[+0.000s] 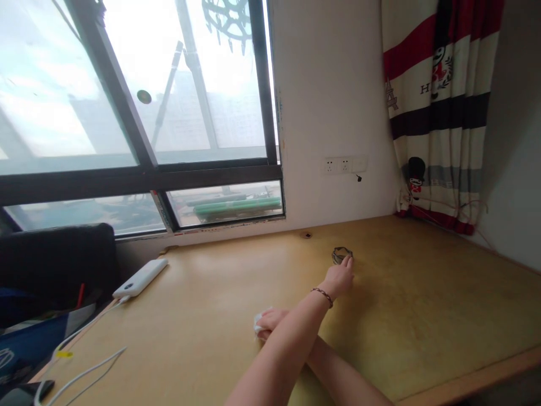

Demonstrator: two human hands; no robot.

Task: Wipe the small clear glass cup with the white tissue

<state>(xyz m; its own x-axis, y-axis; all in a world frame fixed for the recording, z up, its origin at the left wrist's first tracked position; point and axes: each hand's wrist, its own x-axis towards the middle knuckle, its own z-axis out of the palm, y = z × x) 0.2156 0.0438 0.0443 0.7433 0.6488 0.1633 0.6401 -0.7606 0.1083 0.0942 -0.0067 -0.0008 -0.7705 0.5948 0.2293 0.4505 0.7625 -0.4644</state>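
My arms are crossed over the wooden tabletop (pixel 203 304). My left hand (pixel 339 276), with a braided bracelet (pixel 323 295) at the wrist, reaches to the far right. Its fingers are on the near right edge of a small dark-rimmed round dish (pixel 337 255), perhaps a glass ashtray, which sits on the table. Beneath the left forearm, my right hand (pixel 273 320) points left and is closed around a crumpled white tissue or cloth (pixel 258 321), pressed on the tabletop. The left forearm hides part of the right wrist.
A white power bank (pixel 141 278) with a white cable (pixel 91 369) lies along the left edge. Behind it stands a black chair back (pixel 59 270). A window (pixel 211 101), wall sockets (pixel 338 164) and a striped curtain (pixel 443 124) border the far side.
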